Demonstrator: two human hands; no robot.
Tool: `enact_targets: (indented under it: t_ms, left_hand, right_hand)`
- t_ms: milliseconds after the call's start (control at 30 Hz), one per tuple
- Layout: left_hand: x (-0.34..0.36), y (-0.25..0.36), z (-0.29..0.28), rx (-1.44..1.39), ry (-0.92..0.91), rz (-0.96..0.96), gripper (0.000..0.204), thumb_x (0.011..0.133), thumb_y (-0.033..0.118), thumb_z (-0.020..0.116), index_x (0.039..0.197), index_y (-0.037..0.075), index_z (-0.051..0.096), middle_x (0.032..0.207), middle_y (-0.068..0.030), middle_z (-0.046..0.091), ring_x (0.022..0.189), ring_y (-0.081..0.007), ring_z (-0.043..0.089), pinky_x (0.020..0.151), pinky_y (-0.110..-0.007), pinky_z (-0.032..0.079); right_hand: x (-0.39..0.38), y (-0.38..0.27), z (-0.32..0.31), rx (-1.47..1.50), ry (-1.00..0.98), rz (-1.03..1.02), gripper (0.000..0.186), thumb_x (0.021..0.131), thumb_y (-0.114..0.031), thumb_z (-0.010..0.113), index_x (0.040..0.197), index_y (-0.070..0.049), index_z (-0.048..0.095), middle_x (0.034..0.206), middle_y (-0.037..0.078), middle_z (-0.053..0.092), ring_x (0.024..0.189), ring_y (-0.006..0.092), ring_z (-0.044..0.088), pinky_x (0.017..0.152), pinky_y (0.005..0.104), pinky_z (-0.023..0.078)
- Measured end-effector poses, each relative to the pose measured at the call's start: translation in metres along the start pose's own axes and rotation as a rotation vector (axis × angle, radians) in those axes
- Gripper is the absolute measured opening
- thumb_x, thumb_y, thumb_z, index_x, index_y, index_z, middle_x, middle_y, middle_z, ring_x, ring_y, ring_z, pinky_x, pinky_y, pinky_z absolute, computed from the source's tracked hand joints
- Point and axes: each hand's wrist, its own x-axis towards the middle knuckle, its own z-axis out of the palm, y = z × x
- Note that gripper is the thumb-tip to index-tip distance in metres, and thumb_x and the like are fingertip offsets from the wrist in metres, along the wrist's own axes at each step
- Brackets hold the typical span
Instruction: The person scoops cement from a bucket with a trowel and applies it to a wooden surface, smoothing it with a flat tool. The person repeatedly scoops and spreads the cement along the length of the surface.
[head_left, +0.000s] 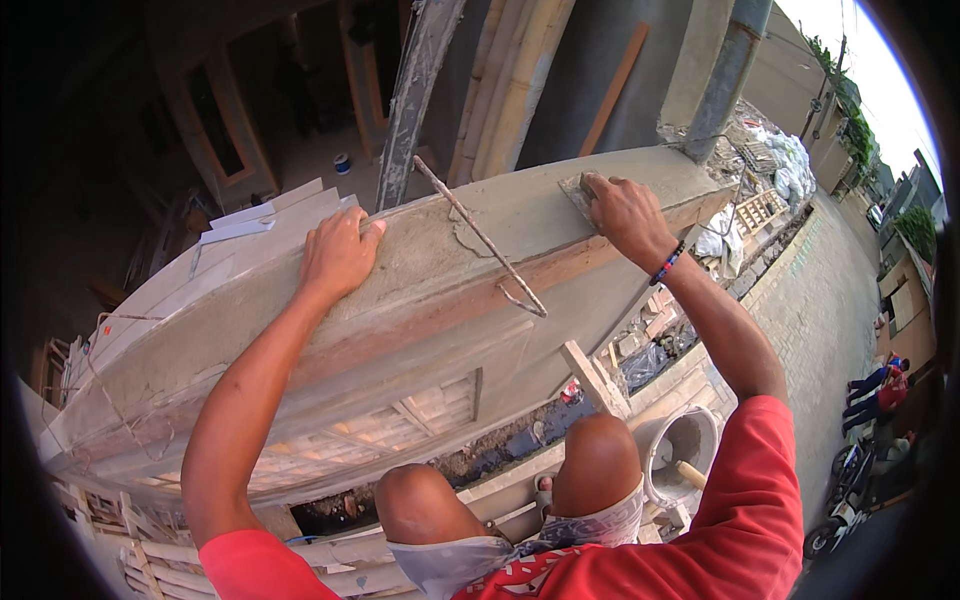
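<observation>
My left hand [340, 255] rests on the concrete ledge [420, 245], its fingers curled over the far edge. Farther right along the same top surface, my right hand [632, 215] grips a plastering trowel [577, 200]. The trowel's flat blade lies against the smooth grey plaster, and my fingers hide most of its handle. Between my hands, a bent, rusty steel bar [480, 235] sticks out across the ledge. A rough patch of mortar lies beside the bar.
A bucket [685, 440] with a wooden handle in it stands below at right. Bamboo scaffolding [150, 560] runs beneath me. A metal post [730, 80] rises past the ledge's right end. White boards [240, 225] lie at left. People [880, 390] and a motorbike [845, 490] are by the paved lane.
</observation>
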Motion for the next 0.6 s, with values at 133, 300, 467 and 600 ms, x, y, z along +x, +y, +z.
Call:
enact_targets:
  t_ms: [133,300,467,600]
  left_hand:
    - [0.0,0.0,-0.003,0.006,0.02,0.005,0.043,0.097,0.037,0.053,0.117,0.001,0.063,0.118,-0.0197,0.065,0.114,-0.0361,0.058,0.099,-0.046,0.042]
    - [-0.003,0.005,-0.005,0.01,0.026,-0.044,0.042,0.097,0.037,0.054,0.118,0.002,0.064,0.118,-0.0194,0.065,0.115,-0.0354,0.058,0.099,-0.045,0.041]
    - [-0.002,0.002,-0.006,0.009,-0.004,-0.052,0.041,0.098,0.038,0.054,0.118,0.003,0.063,0.119,-0.0195,0.065,0.116,-0.0355,0.057,0.1,-0.044,0.041]
    - [-0.003,0.005,-0.007,0.008,-0.014,-0.065,0.04,0.098,0.037,0.054,0.117,0.003,0.063,0.118,-0.0198,0.065,0.116,-0.0355,0.057,0.1,-0.044,0.04]
  right_hand:
    - [-0.014,0.105,-0.006,-0.074,0.004,0.218,0.033,0.078,-0.009,0.054,0.107,-0.003,0.067,0.084,0.026,0.067,0.082,0.0412,0.066,0.079,0.0502,0.051]
    - [-0.045,0.205,-0.034,-0.09,0.158,0.51,0.029,0.082,-0.017,0.062,0.106,-0.004,0.07,0.085,0.022,0.071,0.083,0.0391,0.068,0.08,0.0466,0.052]
    - [-0.047,0.233,-0.027,0.485,0.109,0.671,0.036,0.088,-0.019,0.063,0.12,-0.003,0.068,0.074,0.013,0.068,0.061,0.0186,0.066,0.059,0.035,0.053]
    - [-0.033,0.247,-0.012,0.477,0.129,0.688,0.034,0.09,-0.014,0.063,0.121,0.0,0.067,0.073,0.01,0.067,0.053,0.0142,0.06,0.051,0.0308,0.05]
